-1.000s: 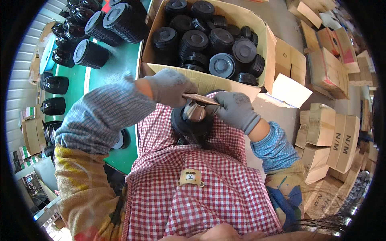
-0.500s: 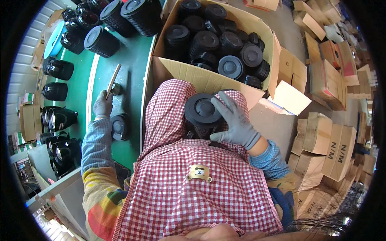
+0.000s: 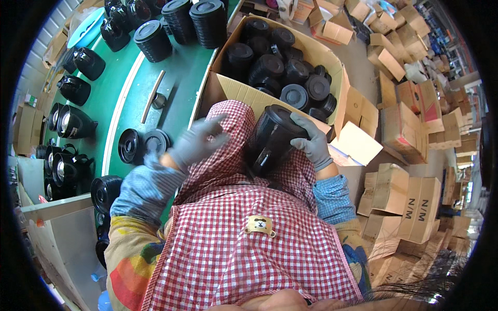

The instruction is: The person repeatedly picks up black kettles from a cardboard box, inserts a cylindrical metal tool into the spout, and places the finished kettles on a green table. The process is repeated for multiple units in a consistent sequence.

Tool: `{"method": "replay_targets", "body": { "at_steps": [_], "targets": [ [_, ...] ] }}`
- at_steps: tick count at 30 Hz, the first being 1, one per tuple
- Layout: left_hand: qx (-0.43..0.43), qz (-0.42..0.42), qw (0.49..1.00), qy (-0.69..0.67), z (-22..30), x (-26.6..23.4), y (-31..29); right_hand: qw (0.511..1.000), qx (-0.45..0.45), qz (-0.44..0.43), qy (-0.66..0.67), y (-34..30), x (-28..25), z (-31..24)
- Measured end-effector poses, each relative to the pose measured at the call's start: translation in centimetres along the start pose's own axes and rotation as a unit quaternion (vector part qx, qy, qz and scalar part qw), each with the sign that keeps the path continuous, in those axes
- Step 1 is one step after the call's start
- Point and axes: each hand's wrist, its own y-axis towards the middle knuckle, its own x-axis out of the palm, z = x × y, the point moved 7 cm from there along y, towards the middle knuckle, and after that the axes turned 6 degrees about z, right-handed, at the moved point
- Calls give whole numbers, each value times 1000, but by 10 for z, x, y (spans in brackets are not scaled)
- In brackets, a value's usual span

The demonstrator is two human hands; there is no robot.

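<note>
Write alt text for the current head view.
A gloved right hand touches a lidded black pot against a checked apron; the blurred left hand is apart. Ahead, a carton holds black lids; black jugs stand on the green table at left.

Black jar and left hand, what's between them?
Red checked cloth lies between the left hand and the black jar, in the head view.

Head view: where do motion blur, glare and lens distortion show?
Head view: the left hand is smeared by motion, the right hand crisper; head view: pale glints mark the black lidded container; head view: the white stripe bows.
</note>
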Motion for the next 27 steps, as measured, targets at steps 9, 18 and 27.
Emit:
{"method": "replay_targets", "body": {
  "at_steps": [9, 18, 27],
  "targets": [
    [-76, -197, 973, -90, 84, 68, -42, 993, -91, 55, 58, -37, -12, -56],
    [-26, -168, 982, -82, 1, 114, -52, 931, -220, 28, -291, -77, 51, -92],
    [-132, -168, 970, -120, 18, 49, 0, 988, -70, 55, -126, -71, 21, -60]
  ]
}}
